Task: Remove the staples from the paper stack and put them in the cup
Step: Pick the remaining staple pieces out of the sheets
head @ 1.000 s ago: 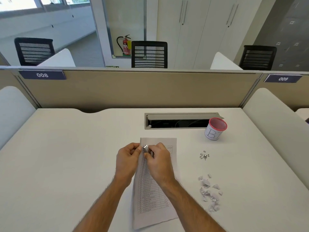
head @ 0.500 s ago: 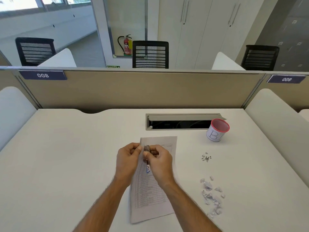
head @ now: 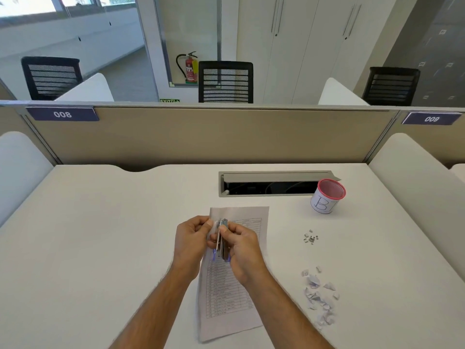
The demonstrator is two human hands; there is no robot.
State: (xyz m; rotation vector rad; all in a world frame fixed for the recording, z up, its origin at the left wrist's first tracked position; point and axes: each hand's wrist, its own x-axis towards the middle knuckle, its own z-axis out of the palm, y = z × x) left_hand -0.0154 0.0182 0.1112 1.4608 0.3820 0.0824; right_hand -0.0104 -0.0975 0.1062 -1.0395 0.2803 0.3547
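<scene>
A printed paper stack [head: 226, 298] lies lengthwise on the white desk [head: 100, 248] in front of me. My left hand [head: 192, 241] pinches the stack's upper left corner. My right hand [head: 241, 250] grips a metal staple remover [head: 222, 239] with blue handle ends, its tip at that same corner. A small heap of pulled staples [head: 310, 237] lies to the right of the paper. The cup [head: 327, 197], white with a red rim and a letter B, stands at the back right.
Several torn paper scraps [head: 318, 295] lie right of the stack, near the front. An open cable tray [head: 271, 185] is set into the desk behind the paper. A beige partition [head: 214, 137] closes the back; white side dividers flank the desk.
The staple remover has turned upright in my right hand, so its blue ends now show below my fingers. Both hands stay at the stack's top left corner.
</scene>
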